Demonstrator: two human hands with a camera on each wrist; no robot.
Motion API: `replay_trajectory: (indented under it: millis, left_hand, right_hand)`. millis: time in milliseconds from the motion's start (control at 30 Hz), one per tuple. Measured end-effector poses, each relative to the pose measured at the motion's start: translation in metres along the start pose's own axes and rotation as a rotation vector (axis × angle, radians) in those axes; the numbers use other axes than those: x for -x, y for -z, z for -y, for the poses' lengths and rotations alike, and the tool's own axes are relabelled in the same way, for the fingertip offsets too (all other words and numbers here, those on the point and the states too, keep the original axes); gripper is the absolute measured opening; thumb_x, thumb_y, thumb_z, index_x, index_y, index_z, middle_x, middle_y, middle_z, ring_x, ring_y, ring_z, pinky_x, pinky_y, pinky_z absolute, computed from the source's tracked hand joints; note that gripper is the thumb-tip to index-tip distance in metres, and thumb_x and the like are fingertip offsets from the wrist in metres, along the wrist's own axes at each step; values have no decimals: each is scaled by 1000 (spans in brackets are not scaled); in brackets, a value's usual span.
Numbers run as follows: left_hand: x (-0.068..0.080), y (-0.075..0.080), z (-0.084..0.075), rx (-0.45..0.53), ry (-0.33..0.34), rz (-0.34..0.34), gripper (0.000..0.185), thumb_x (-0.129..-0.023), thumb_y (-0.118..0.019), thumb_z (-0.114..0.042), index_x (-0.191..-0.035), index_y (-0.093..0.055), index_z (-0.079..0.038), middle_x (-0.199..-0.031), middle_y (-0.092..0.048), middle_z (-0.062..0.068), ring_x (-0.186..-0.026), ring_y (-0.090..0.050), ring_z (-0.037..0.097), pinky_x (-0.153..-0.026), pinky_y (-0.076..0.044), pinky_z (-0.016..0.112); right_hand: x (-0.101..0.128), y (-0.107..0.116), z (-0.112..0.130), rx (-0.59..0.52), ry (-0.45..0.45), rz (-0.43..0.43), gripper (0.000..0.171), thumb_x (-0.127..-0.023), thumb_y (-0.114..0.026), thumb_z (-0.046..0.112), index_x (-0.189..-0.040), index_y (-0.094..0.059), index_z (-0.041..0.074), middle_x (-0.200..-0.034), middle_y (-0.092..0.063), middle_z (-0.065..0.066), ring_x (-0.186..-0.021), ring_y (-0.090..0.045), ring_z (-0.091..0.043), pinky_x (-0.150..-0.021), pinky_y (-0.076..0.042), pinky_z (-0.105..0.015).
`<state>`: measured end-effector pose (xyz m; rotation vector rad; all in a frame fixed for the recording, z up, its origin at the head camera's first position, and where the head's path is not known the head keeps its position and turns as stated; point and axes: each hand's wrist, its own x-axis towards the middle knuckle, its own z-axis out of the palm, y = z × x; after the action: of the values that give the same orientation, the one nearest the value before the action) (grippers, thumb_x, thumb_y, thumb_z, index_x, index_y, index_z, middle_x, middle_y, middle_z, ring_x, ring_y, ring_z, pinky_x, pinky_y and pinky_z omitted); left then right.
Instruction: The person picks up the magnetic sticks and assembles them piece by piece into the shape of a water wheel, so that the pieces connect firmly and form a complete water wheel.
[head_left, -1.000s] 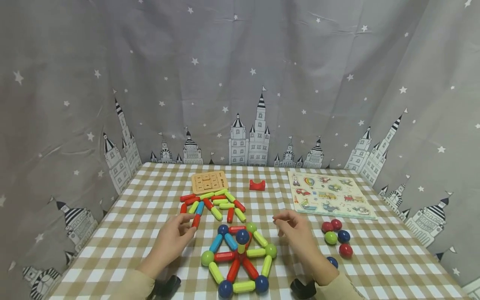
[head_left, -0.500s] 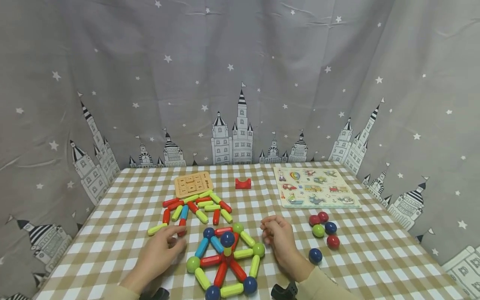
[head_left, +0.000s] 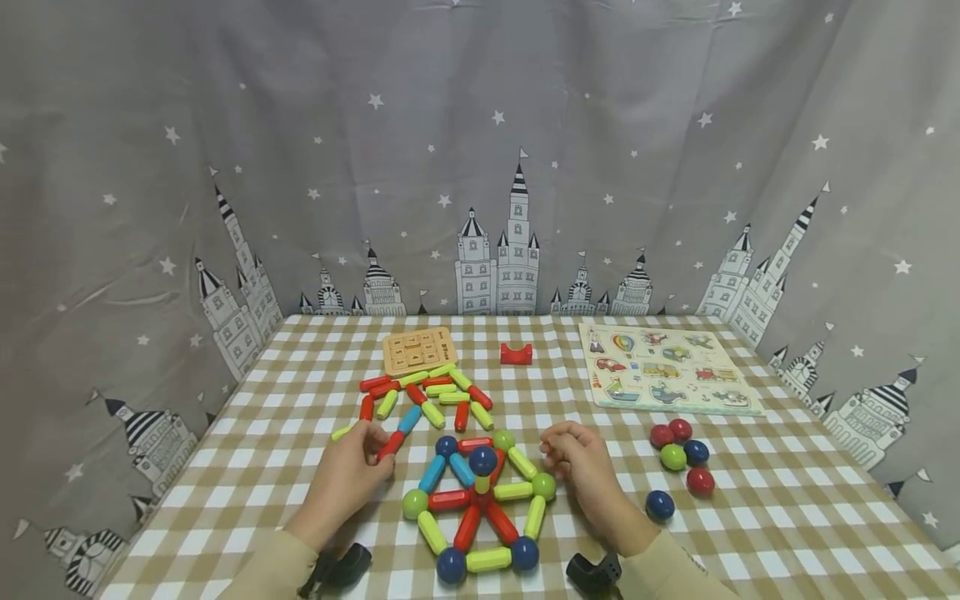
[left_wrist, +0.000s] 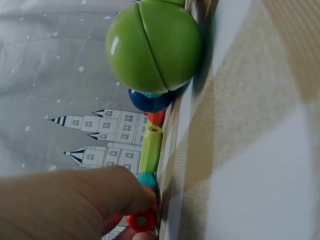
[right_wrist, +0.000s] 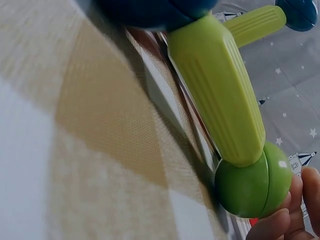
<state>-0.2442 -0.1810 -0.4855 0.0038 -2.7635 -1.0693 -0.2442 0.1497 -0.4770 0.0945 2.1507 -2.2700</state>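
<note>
My left hand pinches a red magnetic stick between thumb and fingers; the left wrist view shows its round end there. A blue stick continues from its far end. Between my hands lies a wheel of sticks and balls, with red spokes, yellow-green rim sticks and a dark blue ball raised on an upright stick at its centre. My right hand holds nothing, its fingers loosely bent close beside the wheel's green ball.
Loose red and yellow-green sticks lie behind the wheel. Beyond them are a wooden number board and a red notched block. At right sit several loose balls, a single blue ball and a picture puzzle board.
The left fingers have gone from resting by the red stick to pinching it, and the red and blue sticks now slant more to the right. The right hand stays beside the wheel.
</note>
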Motion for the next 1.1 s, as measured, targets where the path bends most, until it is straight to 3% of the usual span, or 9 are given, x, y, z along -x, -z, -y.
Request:
replay_trajectory:
  millis: [133,300,467,567,700,800,900,1100]
  left_hand:
    - [-3,-1,-1,-31,-18,6,37,-80,-73,-9,-116,-66,-7,-91,-68,6,-75,-55,17,-64,-44,30]
    - [0,1,-3,-176,-63,42,44,-82,-70,-13,-126,-69,-9,-88,-59,8,-74,-50,20,-62,-40,31]
    - [5,1,-8,-262,-62,90,52,-88,-66,-15,-140,-63,-10,-93,-51,12,-72,-45,22,-58,-36,31]
    - [8,3,-10,-252,-56,86,56,-91,-62,-15,-147,-56,-7,-99,-51,16,-73,-46,21,-58,-37,31]
    - [9,7,-11,-64,-91,89,45,-99,-62,-16,-143,-58,-6,-108,-57,12,-81,-55,18,-65,-46,28]
    - [9,11,-11,166,-161,192,30,-98,-70,-20,-127,-64,-11,-109,-66,4,-94,-63,15,-78,-53,28]
    - [9,17,-10,325,-234,302,26,-92,-79,-22,-114,-67,-14,-105,-71,1,-97,-67,15,-85,-56,29]
    - [12,21,-4,356,-379,468,24,-87,-82,-17,-107,-68,-16,-90,-67,-2,-80,-63,10,-70,-55,28]
  right_hand:
    - [-1,2,2,-4,-2,22,14,-95,-57,4,-100,-66,-4,-83,-65,-5,-70,-57,-16,-57,-44,-24]
    - [-1,0,3,1,-14,31,13,-95,-57,5,-100,-66,-4,-82,-65,-4,-70,-58,-16,-58,-44,-24]
    - [-2,1,2,22,-24,30,14,-96,-57,7,-100,-66,-3,-83,-66,-4,-71,-59,-17,-59,-44,-25]
    - [-1,0,3,40,-25,25,15,-97,-58,8,-100,-67,-3,-83,-67,-4,-72,-60,-17,-59,-45,-25]
    - [-1,0,4,61,-28,25,15,-97,-59,10,-101,-67,-2,-84,-68,-4,-73,-61,-17,-59,-45,-26]
    - [-2,0,4,72,-32,31,15,-97,-59,11,-101,-67,-1,-85,-69,-5,-73,-62,-17,-59,-45,-25]
    - [-4,1,3,82,-36,30,15,-97,-58,12,-100,-67,0,-86,-69,-4,-74,-62,-17,-60,-46,-25]
    - [-5,2,2,93,-45,39,17,-96,-58,12,-101,-68,0,-87,-70,-4,-75,-63,-18,-62,-47,-26]
